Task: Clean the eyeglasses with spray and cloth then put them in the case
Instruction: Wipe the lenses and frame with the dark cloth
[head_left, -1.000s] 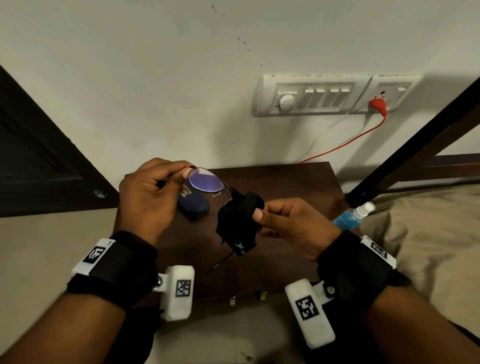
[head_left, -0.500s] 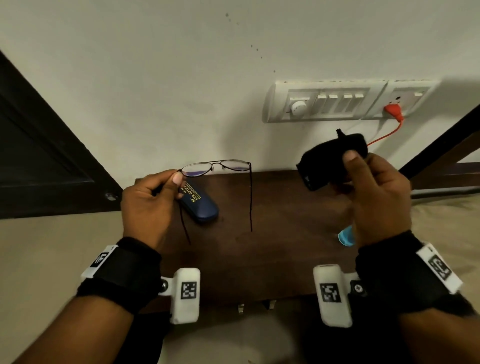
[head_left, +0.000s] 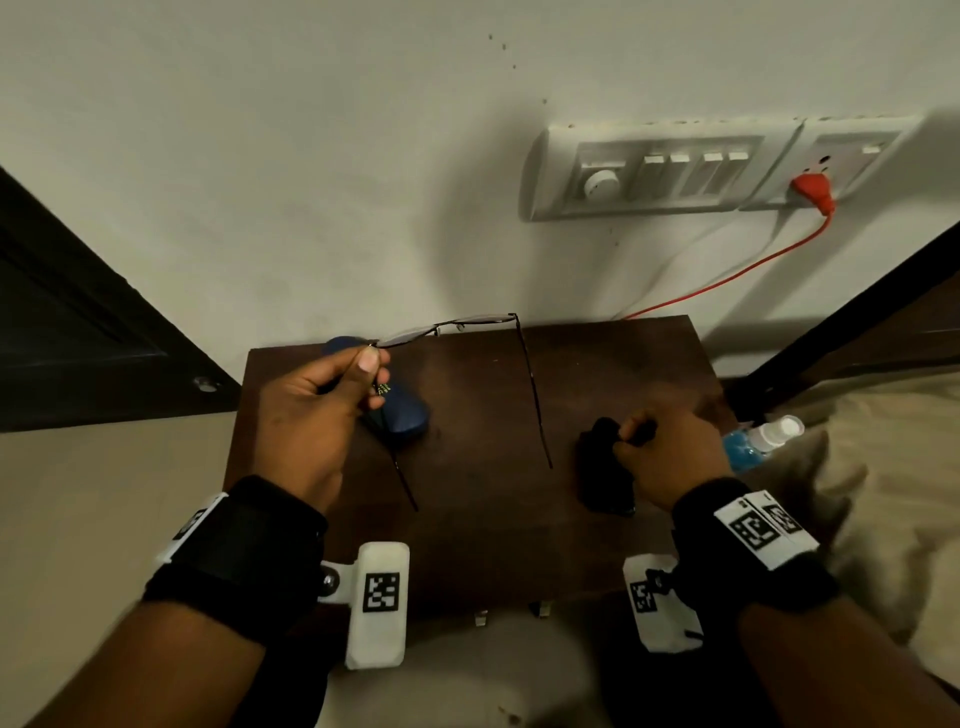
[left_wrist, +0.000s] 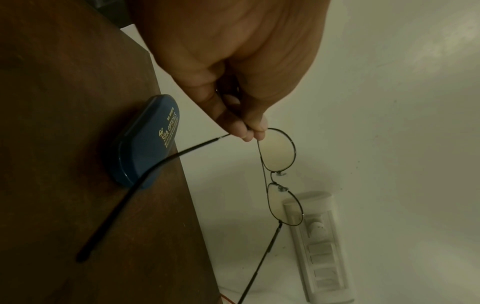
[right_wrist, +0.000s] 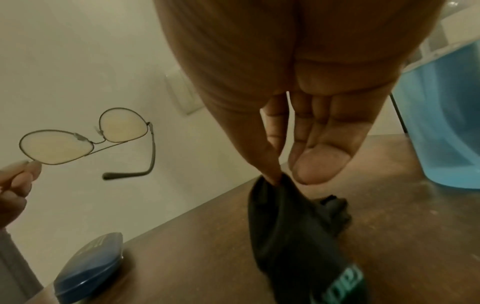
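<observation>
My left hand (head_left: 371, 358) pinches the thin-framed eyeglasses (head_left: 457, 325) at the outer corner of one lens and holds them above the back of the small brown table (head_left: 467, 519), temples unfolded. The left wrist view shows that hand (left_wrist: 249, 131) gripping the glasses (left_wrist: 278, 152) beside the closed blue case (left_wrist: 145, 144). The case (head_left: 400, 415) lies on the table under my left hand. My right hand (head_left: 631, 431) pinches the black cloth (head_left: 602, 478), which rests crumpled on the table's right side. In the right wrist view my fingers (right_wrist: 272, 168) hold the top of the cloth (right_wrist: 293, 226).
A spray bottle (head_left: 753, 444) of blue liquid stands at the table's right edge, close to my right hand. A switch panel (head_left: 675, 171) with a red plug and cord (head_left: 727, 275) is on the wall behind. A bed (head_left: 883, 493) lies to the right, a dark door (head_left: 78, 338) to the left.
My right hand has come down from near the wall and lowered the cloth onto the table's right side. The left hand still holds the glasses, now tilted flatter.
</observation>
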